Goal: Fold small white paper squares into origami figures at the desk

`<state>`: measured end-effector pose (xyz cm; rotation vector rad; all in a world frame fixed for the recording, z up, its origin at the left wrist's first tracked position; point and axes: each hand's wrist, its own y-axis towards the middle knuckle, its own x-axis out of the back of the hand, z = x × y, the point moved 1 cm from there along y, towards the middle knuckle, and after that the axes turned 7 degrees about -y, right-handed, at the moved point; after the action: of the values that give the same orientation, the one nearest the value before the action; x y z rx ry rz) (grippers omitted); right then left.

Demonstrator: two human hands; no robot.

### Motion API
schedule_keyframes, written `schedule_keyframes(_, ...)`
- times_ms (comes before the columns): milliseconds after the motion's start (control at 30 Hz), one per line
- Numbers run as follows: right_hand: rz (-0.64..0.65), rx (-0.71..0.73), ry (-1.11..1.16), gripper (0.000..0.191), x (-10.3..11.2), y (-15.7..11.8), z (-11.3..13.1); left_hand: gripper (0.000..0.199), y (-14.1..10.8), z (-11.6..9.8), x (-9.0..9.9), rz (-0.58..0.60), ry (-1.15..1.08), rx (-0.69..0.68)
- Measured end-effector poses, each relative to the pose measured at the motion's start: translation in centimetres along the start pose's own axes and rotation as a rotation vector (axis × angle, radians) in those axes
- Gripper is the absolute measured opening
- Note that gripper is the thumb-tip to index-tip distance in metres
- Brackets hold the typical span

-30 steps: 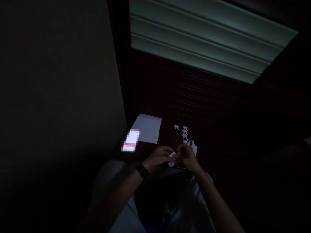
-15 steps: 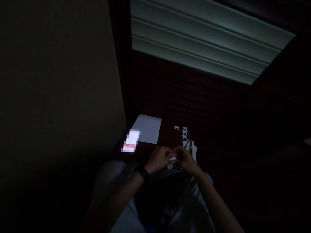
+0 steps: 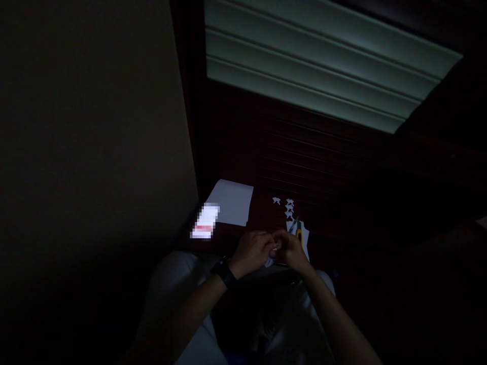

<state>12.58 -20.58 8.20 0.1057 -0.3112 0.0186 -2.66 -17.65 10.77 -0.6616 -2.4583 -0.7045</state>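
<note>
My left hand [image 3: 254, 250], with a dark band on its wrist, meets my right hand [image 3: 289, 249] at the near edge of the dark table. Between them the fingers of both hands are closed on a small white paper piece [image 3: 269, 261], mostly hidden by the fingers. Just beyond my right hand, yellow-handled scissors [image 3: 299, 236] lie on a larger white paper scrap [image 3: 305, 242]. Farther back are several small cut paper shapes [image 3: 289, 207] in a column, with one more cut shape [image 3: 276, 201] to their left.
White paper sheets [image 3: 232, 202] lie at the back left of the table. A lit, pixelated phone-like screen [image 3: 205, 221] overlaps their near left corner. A wall rises at left, and a slatted panel stands behind the table. The room is dark.
My left hand has shifted slightly right and turned over the paper piece. Less of the paper now shows between my hands.
</note>
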Motion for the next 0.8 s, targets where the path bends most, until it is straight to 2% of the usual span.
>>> schedule_keyframes(233, 0.069, 0.004, -0.022, 0.042, 0.6, 0.2, -0.4, 0.023, 0.1, 1.1, -0.2, -0.014, -0.155, 0.151)
schedule_keyframes(400, 0.133, 0.022, -0.016, 0.047, 0.4, 0.2, -0.6, 0.021, -0.2, 1.4, -0.6, -0.031, -0.155, 0.124)
schedule_keyframes(567, 0.082, 0.028, -0.058, 0.046, 0.4, 0.4, -0.9, 0.023, -0.2, 0.9, -0.6, -0.037, -0.14, 0.109)
schedule_keyframes(700, 0.044, 0.037, -0.146, 0.038, 0.5, 0.4, -1.1, 0.024, -0.1, 0.4, -0.5, -0.011, -0.148, 0.08)
schedule_keyframes(800, 0.085, 0.048, -0.185, 0.039, 0.7, 0.4, -0.8, 0.021, -0.2, 0.4, -0.4, 0.045, -0.177, 0.069)
